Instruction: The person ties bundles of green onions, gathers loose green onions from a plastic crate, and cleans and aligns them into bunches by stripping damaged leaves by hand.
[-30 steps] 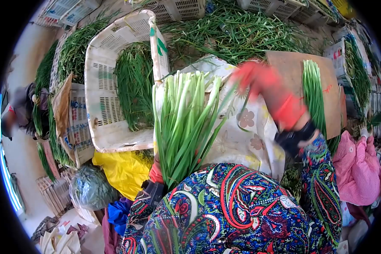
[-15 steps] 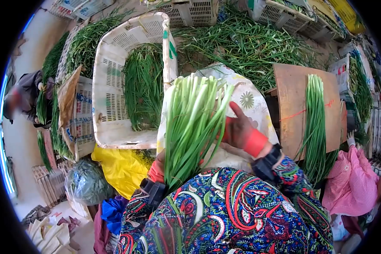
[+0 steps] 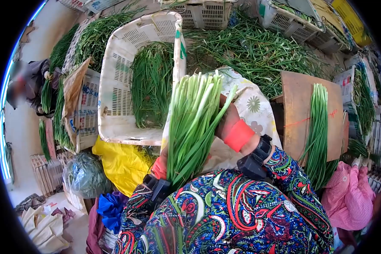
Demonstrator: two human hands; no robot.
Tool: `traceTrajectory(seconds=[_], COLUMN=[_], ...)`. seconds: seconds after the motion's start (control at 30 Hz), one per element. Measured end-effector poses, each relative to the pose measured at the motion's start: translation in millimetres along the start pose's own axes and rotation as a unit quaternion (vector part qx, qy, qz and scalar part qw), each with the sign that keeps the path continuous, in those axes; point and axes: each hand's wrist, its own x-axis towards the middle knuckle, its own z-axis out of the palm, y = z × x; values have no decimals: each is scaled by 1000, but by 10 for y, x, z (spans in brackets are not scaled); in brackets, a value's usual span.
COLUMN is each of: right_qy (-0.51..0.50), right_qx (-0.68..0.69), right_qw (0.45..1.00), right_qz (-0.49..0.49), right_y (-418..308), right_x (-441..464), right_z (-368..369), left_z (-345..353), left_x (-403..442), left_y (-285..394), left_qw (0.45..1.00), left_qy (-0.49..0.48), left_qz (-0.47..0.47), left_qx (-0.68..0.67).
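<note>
A thick bunch of garlic chives [image 3: 197,122] is held up in front of me, its pale stem ends at the top and green leaves hanging toward my lap. My left hand [image 3: 161,164] supports it from the lower left; most of its fingers are hidden behind the leaves. My right hand [image 3: 230,122] presses against the right side of the stems, its fingers curled behind them and partly out of sight. Both hands wear red cuffs at the wrist. Beneath the bunch is a flower-patterned white cover [image 3: 258,114].
A white plastic crate [image 3: 110,84] with more chives stands at the left. To the right, a wooden board [image 3: 294,101] carries a neat chive bundle [image 3: 317,122]. Loose leaves [image 3: 258,51] litter the floor ahead. A person [image 3: 31,84] handles chives at far left; a pink sleeve [image 3: 349,194] shows at right.
My right hand has gone from thumb raised beside the stems to closed against them, moving slightly left and in behind the bunch. The whole view has shifted a little.
</note>
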Motion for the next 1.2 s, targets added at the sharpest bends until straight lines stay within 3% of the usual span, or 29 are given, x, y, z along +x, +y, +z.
traceTrajectory(seconds=[0.1,0.17,0.23,0.27,0.33,0.37,0.4,0.43,0.47,0.5,0.6,0.7,0.83,0.87,0.9,0.93,1.07,1.1,1.13,1.17,1.2], right_qy=[-6,76,60,26,-42,-19,-30,-20,-68,-117,-152,-247,-310,-241,-288,-301,-250,-187,45,-9,-84], right_qx=[-86,-226,-278,-393,-601,-718,-803,-827,-829,-827,-852,-768,-663,-619,-593,-577,-489,-545,-696,-790,-797], right_qw=[990,933,902,879,786,683,579,536,509,480,479,581,677,725,751,757,789,752,586,373,460], right_qz=[-108,-268,-326,-268,-138,-136,-137,-167,-219,-269,-151,-102,79,179,21,-59,-276,-319,-413,-486,-383], right_y=[-406,-898,-1220,-1210,-1086,-855,-692,-546,-456,-391,-267,-198,-446,-620,-755,-923,-1920,-2061,-2031,-2026,-1756], right_x=[508,444,131,3,-325,-442,-506,-541,-437,-346,-488,-670,-783,-849,-929,-991,-726,-539,-334,-92,-120], right_z=[-359,-34,191,302,415,466,538,544,373,214,318,350,599,803,890,972,1061,1026,970,693,678], left_z=[179,228,267,279,277,260,235,224,230,236,299,-11,386,377,385,382,415,349,294,250,217], left_x=[21,1,-63,-72,-84,-77,-57,-45,-89,-77,-42,4,-91,-66,-59,-58,-140,-170,-164,-153,-146], left_y=[-7,8,30,45,33,23,42,62,47,49,82,99,99,94,98,99,106,133,152,184,200], left_qw=[998,997,995,994,993,996,996,995,984,990,998,994,998,994,998,1000,1000,999,998,996,993], left_qy=[-49,-21,22,18,37,5,-28,-63,3,2,-4,70,-27,-66,-39,-12,1,-4,-7,-17,-27], left_qz=[-29,-32,-35,-34,-15,-24,-34,-46,-14,-27,-43,85,61,30,28,27,8,-11,-10,-12,-14], left_qx=[36,63,95,98,107,91,78,67,177,140,42,13,-12,-78,-35,9,24,33,67,90,112])
